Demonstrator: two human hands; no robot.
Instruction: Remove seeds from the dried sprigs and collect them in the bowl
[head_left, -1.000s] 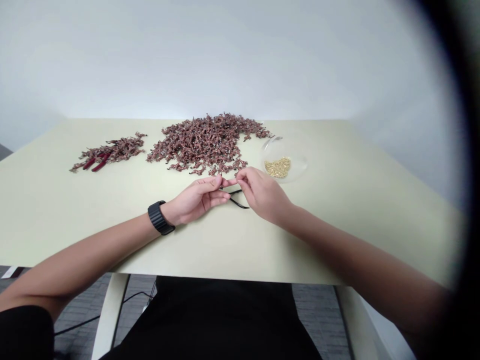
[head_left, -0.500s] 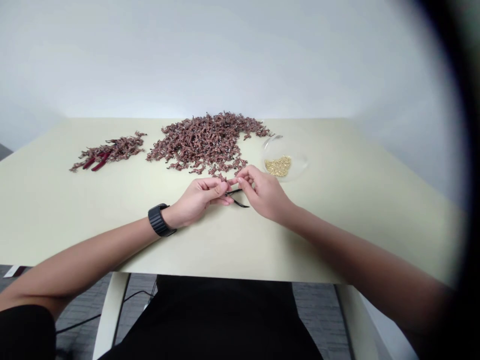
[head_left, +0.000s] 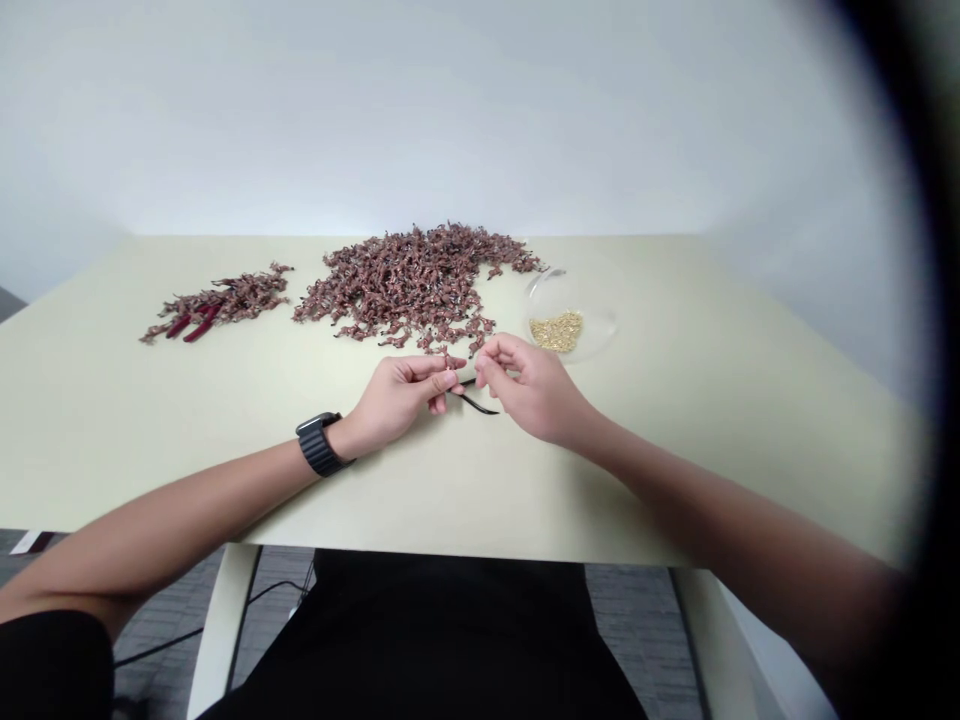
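Observation:
My left hand (head_left: 397, 402), with a black watch at its wrist, pinches a small brown animal figurine (head_left: 449, 362) between thumb and forefinger. Just across from it, my right hand (head_left: 536, 390) has thumb and fingertips pressed together; whatever is between them is too small to make out. A little room separates the fingertips of the two hands. Below them, a tool with thin black handles (head_left: 481, 408), perhaps pliers, lies on the table, its head hidden by my left hand. Beyond my hands spreads a big heap of similar brown figurines (head_left: 412, 285).
A clear round dish (head_left: 600, 330) holding small gold-coloured pieces (head_left: 556, 331) stands right of the heap. To the left, a smaller group of brown figurines (head_left: 251, 293) partly covers a tool with dark red handles (head_left: 201, 323). Behind the pale table (head_left: 225, 410) rises a wall.
My hands have come slightly apart at the fingertips. The fingers of my left hand have shifted round the figurine, which shows more above the thumb.

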